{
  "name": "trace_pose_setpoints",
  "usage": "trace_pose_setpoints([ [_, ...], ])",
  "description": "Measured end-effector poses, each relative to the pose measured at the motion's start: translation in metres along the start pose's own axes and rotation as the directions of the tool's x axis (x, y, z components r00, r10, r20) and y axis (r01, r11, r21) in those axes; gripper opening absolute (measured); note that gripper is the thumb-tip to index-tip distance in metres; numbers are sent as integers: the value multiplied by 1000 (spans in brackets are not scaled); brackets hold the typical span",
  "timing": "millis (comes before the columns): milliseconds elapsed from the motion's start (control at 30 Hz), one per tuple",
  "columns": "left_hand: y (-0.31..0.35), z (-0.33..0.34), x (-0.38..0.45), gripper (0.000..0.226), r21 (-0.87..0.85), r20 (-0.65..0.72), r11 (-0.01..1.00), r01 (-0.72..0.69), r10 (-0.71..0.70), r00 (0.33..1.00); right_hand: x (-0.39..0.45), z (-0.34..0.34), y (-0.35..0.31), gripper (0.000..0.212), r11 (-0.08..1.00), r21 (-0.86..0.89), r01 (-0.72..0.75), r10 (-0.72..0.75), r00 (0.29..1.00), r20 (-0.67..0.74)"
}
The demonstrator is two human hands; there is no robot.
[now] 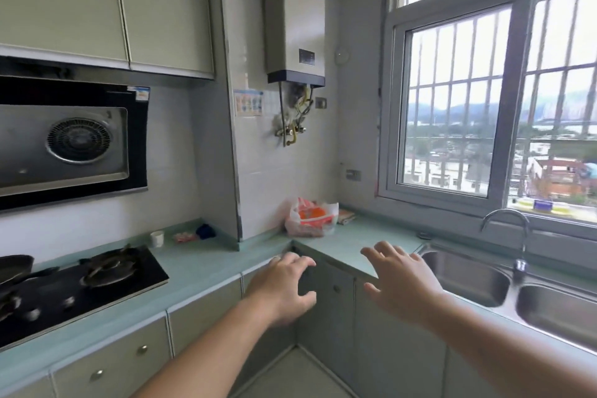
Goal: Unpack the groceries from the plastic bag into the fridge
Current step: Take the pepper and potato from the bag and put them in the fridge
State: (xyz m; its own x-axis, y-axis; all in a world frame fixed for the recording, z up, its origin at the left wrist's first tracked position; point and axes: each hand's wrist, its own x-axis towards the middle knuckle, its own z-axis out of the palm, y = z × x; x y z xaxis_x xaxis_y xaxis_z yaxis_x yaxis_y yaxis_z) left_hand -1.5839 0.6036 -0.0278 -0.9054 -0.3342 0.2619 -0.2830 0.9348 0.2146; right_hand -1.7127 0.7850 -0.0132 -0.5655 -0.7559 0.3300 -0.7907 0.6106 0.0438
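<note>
A translucent plastic bag (311,217) with orange and reddish groceries inside stands in the far corner of the teal counter (206,265), against the tiled wall. My left hand (284,287) and my right hand (400,281) are both stretched out in front of me, fingers spread, holding nothing. They hover over the counter's front edge, well short of the bag. No fridge is in view.
A black gas hob (84,287) with a pan lies at the left under a range hood (71,142). A double steel sink (504,291) with a tap (513,236) is at the right below the window. A white cup (157,238), a folded cloth (345,216) and small items rest on the counter.
</note>
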Motion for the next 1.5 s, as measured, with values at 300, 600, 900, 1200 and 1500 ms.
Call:
trace_pose_setpoints([
  [300, -78, -8, 18, 55, 113, 52, 990, -85, 80, 995, 47, 9, -53, 53, 998, -21, -59, 60, 997, 40],
  [600, -124, 29, 82, 56, 194, 125, 978, -77, 53, 991, 120, 61, -48, 56, 998, -8, -57, 57, 994, 88],
  [900, -159, 66, 233, 54, 246, 162, 968, 45, -87, 983, 259, 127, 22, 64, 983, 159, -88, 69, 990, 125],
  [1200, -190, 97, 360, 53, 160, 136, 983, 87, -109, 985, 373, 174, 76, 64, 981, 186, -61, 35, 989, 144],
  [1500, -284, 161, 505, 56, 57, 139, 995, 83, -90, 986, 519, 241, 103, 63, 997, 66, -52, 38, 980, 193],
])
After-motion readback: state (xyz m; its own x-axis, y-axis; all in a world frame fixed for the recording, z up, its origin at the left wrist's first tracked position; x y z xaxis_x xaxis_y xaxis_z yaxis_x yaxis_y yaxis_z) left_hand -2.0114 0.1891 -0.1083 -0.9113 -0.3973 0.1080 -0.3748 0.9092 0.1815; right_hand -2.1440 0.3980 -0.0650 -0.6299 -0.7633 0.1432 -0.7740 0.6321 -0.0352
